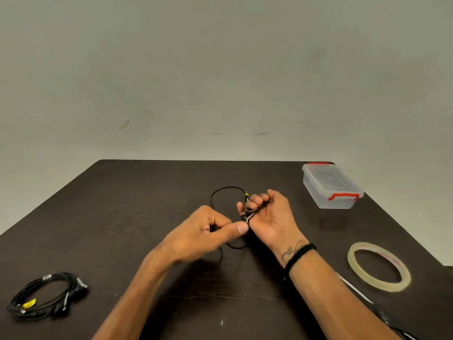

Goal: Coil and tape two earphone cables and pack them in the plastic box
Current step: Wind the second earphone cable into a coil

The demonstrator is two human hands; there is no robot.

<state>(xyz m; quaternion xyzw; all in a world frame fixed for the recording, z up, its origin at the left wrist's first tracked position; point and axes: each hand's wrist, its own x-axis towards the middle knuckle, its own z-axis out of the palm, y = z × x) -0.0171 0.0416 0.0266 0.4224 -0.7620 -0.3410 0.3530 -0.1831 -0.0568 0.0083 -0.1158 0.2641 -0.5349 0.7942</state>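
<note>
Currently a black earphone cable [221,192] is being wound near the middle of the dark surface [147,192], and the step in hand is judged to be the coiling of the first of the two cables. The right hand [272,217] is turned palm up with its fingers curled round a bunch of cable and an earbud end, while the left hand [208,231] is closed in a pinch, thumb against forefinger, on the strand just beside it. A loose loop of the cable is seen arching beyond the hands and a further length trails toward the person beneath the left hand. For a tidy coil, the turns are best kept even in size and held firmly in the right hand, with the slack fed through the left pinch without twisting. A second bundle of black cable [46,298], loosely wound and carrying a yellow tag, is left at the near left corner. The roll of clear tape [378,267] is placed at the right, near the right forearm, within easy reach once the coil is finished. The clear plastic box [331,186], with red latches and its lid on, is set at the far right and has yet to be opened.
</note>
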